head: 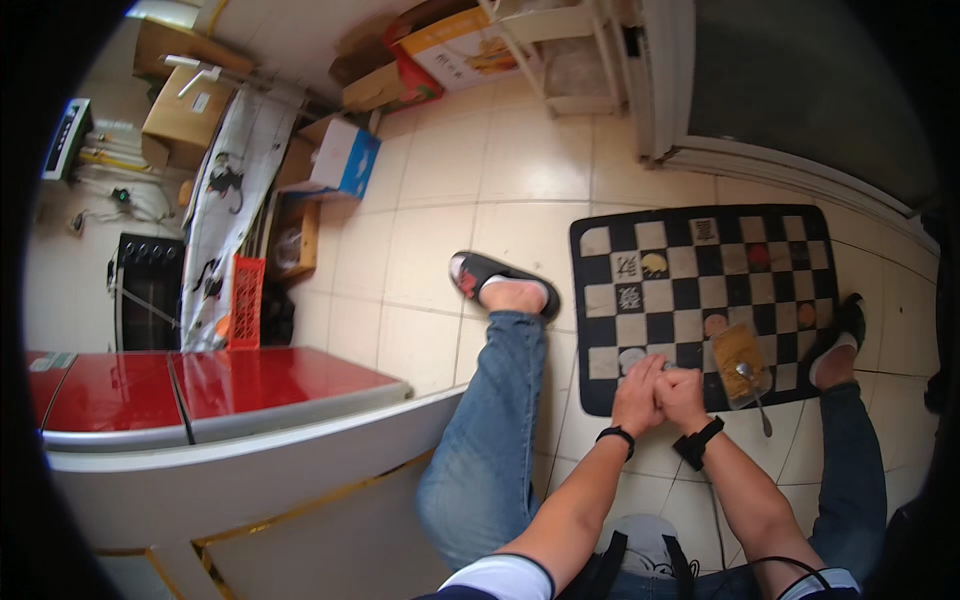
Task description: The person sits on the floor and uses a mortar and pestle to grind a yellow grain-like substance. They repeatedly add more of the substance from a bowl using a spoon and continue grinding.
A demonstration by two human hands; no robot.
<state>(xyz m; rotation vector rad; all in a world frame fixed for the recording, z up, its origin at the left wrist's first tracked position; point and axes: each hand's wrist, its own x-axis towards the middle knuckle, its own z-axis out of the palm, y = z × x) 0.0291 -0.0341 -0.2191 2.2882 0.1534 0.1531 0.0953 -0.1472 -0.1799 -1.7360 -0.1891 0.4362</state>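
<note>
My left hand (639,396) and my right hand (679,397) are together in front of me, above the near edge of a black-and-beige checkered mat (660,262). Between their fingers a bit of something small and greyish (669,366) shows; its shape is mostly hidden by the fingers. Just right of my right hand stands a clear shallow container (733,349) with a yellow-brown crumbly or pasty content. A metal spoon (763,418) rests in it, its handle sticking out over the near rim. Black bands are on both wrists.
My slippered feet stand on either side of the mat. At the left are a red glossy surface (277,382), a red plastic crate (246,300) and a blue-and-white box (349,161). Cardboard boxes and a white rack (574,105) stand farther off. A framed door panel lies at the upper right.
</note>
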